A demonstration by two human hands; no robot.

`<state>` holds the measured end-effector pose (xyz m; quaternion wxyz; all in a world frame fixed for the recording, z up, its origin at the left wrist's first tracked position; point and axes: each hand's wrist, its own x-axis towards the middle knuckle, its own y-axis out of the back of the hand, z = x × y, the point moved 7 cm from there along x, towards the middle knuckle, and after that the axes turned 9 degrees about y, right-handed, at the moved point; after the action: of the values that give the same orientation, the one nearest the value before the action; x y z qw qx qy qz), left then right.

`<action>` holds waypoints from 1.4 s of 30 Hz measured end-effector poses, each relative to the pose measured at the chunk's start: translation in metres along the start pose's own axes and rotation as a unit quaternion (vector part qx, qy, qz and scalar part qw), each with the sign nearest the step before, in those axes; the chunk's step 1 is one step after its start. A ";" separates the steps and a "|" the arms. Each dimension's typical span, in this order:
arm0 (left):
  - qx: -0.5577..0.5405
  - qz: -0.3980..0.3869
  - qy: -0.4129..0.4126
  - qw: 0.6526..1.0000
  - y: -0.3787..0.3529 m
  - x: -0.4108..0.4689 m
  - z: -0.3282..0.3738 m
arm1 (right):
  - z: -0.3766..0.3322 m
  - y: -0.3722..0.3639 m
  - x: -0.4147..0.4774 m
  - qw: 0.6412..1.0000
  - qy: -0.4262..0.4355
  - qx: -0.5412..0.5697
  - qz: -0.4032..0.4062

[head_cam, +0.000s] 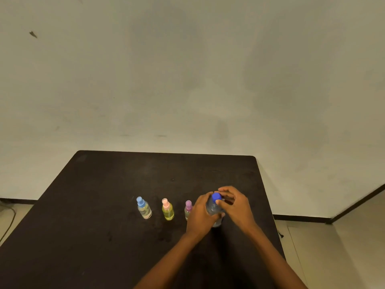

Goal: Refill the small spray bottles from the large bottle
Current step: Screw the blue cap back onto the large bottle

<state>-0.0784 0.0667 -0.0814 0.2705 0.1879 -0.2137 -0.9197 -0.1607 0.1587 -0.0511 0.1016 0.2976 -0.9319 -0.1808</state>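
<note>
My L hand [201, 213] gripped the large bottle [213, 207] by its body, upright on table [104, 205]; R hand [235, 203] fingers curled round its blue cap [216, 197], touching.

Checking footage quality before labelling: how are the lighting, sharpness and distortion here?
Head view: dim, yellowish light; the dark table swallows shadows; the small spray bottles look soft; wide-angle distortion tilts the floor line at right; the left hand partly hides the purple-capped bottle.
</note>
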 end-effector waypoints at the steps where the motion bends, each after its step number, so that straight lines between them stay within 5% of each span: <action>1: -0.001 0.002 -0.004 1.000 0.000 0.000 0.001 | 0.001 0.000 -0.001 1.000 -0.002 -0.004 -0.002; 10: 0.012 -0.007 0.000 1.000 -0.001 0.002 0.000 | 0.009 -0.004 -0.002 0.999 -0.034 0.000 0.000; 15: -0.012 -0.022 0.015 1.000 -0.002 -0.002 0.003 | -0.013 0.009 0.009 0.994 0.050 -0.067 -0.073; 25: -0.015 -0.022 0.010 1.000 -0.011 0.005 -0.010 | -0.042 -0.011 0.019 0.880 0.177 -0.354 -0.264; 36: -0.028 -0.004 0.012 1.000 -0.010 0.007 -0.014 | -0.038 -0.009 0.025 0.904 0.130 -0.373 -0.164; 40: -0.046 -0.110 -0.045 0.992 -0.024 0.007 -0.009 | -0.031 -0.008 0.025 0.908 0.079 -0.384 -0.150; 42: -0.051 -0.061 -0.008 0.997 -0.017 0.013 -0.016 | -0.030 -0.007 0.023 0.905 0.077 -0.389 -0.155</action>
<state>-0.0879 0.0673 -0.1060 0.2213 0.1797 -0.1568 -0.9456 -0.1667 0.1313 -0.0243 0.2520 0.3878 -0.7188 -0.5191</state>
